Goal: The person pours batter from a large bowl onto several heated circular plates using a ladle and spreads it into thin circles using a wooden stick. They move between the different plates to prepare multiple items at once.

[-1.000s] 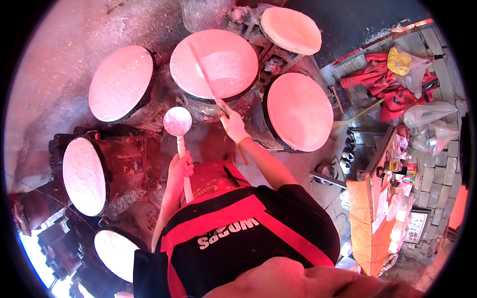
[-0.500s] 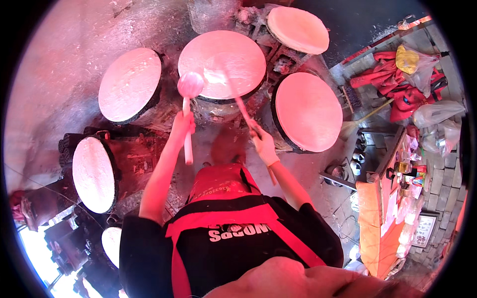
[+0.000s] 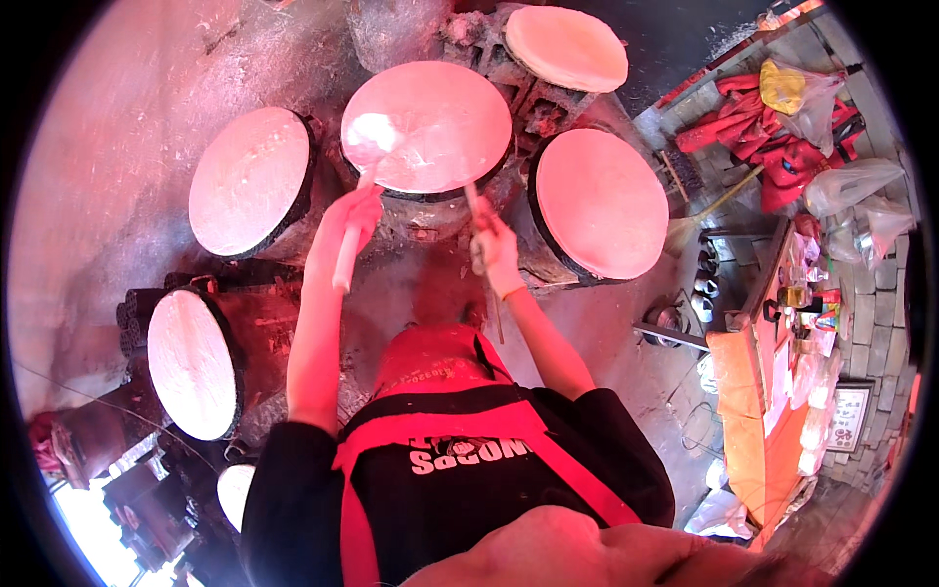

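Note:
My left hand (image 3: 359,217) is closed round the pale handle of a ladle (image 3: 345,254). The ladle's bowl, bright and partly blurred, is over the middle round griddle (image 3: 455,108), whose top has a pale, wet-looking layer. My right hand (image 3: 495,250) grips a long thin stick (image 3: 471,198), its upper end at that griddle's near rim. A griddle (image 3: 246,181) with a pale covering stands to the left, and another (image 3: 597,203) to the right of my right hand.
A smaller round plate (image 3: 564,44) sits at the back on rough blocks. More griddles (image 3: 191,364) stand at lower left. On the right are red cloths and bags (image 3: 802,147), a broom (image 3: 714,210), a metal rack (image 3: 667,335) and an orange-covered table (image 3: 734,411) with assorted items.
My left hand and the ladle have risen from near my body to the middle griddle. My right hand moved down from that griddle, then slightly up again, still holding the stick.

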The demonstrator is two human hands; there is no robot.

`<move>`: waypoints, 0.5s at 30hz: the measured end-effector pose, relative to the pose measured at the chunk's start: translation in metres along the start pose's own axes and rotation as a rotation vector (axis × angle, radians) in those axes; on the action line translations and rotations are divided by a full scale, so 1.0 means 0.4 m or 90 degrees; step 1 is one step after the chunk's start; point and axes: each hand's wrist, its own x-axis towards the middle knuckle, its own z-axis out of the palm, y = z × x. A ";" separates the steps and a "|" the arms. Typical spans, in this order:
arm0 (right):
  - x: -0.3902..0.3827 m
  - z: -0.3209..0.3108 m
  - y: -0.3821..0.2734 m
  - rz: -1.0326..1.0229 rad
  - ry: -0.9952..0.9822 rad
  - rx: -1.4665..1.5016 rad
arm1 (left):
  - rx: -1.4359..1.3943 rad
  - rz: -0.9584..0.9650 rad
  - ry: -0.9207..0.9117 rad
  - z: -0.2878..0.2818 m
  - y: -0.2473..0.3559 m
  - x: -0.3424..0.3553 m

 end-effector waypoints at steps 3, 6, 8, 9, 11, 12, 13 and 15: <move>0.041 -0.064 0.081 -0.248 0.019 -0.388 | 0.105 0.073 0.038 -0.008 -0.070 -0.127; -0.095 -0.020 0.145 -0.292 -0.110 -0.738 | 0.090 0.066 0.123 -0.061 -0.066 -0.194; -0.123 -0.015 0.137 -0.290 -0.141 -0.668 | 0.143 0.127 0.198 -0.091 -0.121 -0.278; -0.145 0.002 0.070 -0.235 -0.102 -0.727 | 0.188 0.174 0.246 -0.099 -0.150 -0.321; -0.094 -0.024 0.076 -0.263 0.053 -0.617 | 0.195 0.201 0.268 -0.165 -0.194 -0.374; -0.091 -0.028 0.072 -0.254 0.144 -0.575 | 0.198 0.214 0.283 -0.194 -0.214 -0.390; -0.091 -0.044 0.108 -0.236 0.127 -0.673 | 0.151 0.201 0.284 -0.237 -0.228 -0.398; -0.127 -0.071 0.214 -0.283 0.035 -0.775 | 0.066 0.173 0.291 -0.319 -0.238 -0.403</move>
